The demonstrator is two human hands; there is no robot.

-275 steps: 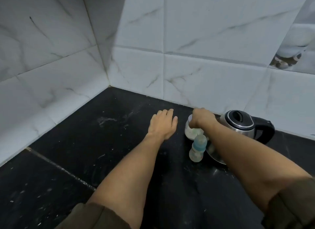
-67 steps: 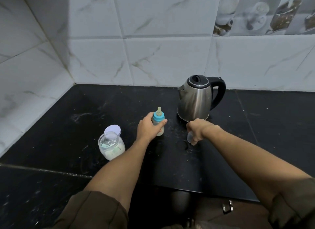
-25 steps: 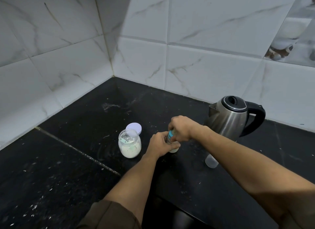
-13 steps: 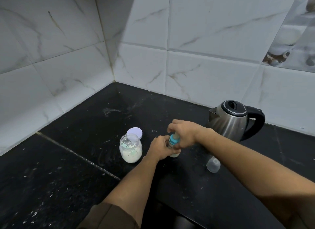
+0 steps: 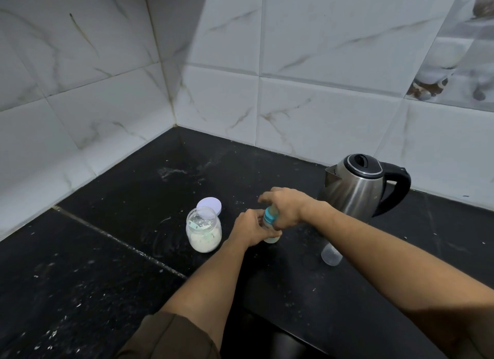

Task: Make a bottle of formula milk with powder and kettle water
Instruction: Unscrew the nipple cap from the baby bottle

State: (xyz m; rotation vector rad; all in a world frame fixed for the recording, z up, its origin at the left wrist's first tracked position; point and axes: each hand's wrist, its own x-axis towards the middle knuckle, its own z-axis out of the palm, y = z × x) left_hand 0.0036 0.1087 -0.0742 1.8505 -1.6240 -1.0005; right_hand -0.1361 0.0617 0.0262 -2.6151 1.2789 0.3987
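A small baby bottle (image 5: 270, 239) with a blue collar (image 5: 269, 217) stands on the black counter (image 5: 133, 203). My left hand (image 5: 250, 229) wraps its body, and my right hand (image 5: 284, 206) grips the collar and teat from above. Left of the bottle sits an open clear jar of white powder (image 5: 203, 234) with a scoop inside; its pale round lid (image 5: 209, 205) lies flat behind it. The steel kettle (image 5: 355, 186) with a black handle stands shut to the right. The bottle's clear cap (image 5: 331, 255) lies on the counter under my right forearm.
White marble-look tiled walls (image 5: 307, 112) close the corner at left and back. A grout seam crosses the counter diagonally in front of the jar. The counter's front edge (image 5: 283, 329) drops off between my arms.
Over the last second my right hand has stayed clamped on the bottle's top, its fingers shifting around the collar. The left hand keeps hold of the bottle. The view has shifted slightly.
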